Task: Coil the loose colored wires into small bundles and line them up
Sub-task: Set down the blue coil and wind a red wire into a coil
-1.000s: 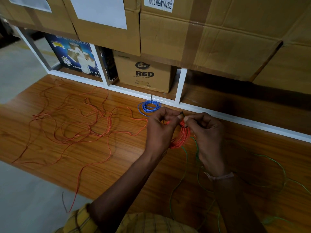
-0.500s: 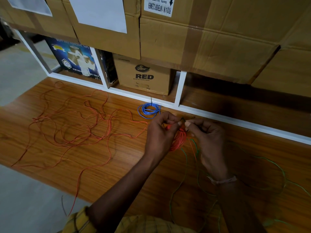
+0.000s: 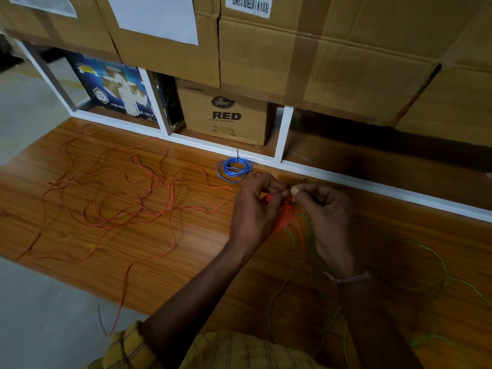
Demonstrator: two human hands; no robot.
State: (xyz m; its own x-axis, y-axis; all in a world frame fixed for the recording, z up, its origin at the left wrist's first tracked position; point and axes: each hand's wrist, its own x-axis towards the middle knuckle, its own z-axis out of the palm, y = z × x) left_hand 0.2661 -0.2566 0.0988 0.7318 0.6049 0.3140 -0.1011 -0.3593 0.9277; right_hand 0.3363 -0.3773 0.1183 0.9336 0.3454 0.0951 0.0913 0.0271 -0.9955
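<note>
Two hands meet over the red coil [image 3: 282,217], just in front of the blue coil [image 3: 234,169] that lies finished by the shelf [image 3: 346,179]. The left hand [image 3: 253,209] pinches the red coil near its top. The right hand [image 3: 323,211] pinches what appears to be a thin dark tie at the same spot. Neither hand is free.

Handling, as a judgement: the wire is light, thin and springy. A coil will likely spring open unless it is held across all turns at one point while the tie is twisted. Grip there, not on a single strand.

Appearance: the red coil is small and tight, mostly hidden by fingers. Loose red wire [image 3: 119,198] sprawls in tangled loops on the desk [image 3: 186,249] to the left. Green wire [image 3: 426,249] lies loose to the right.
</note>
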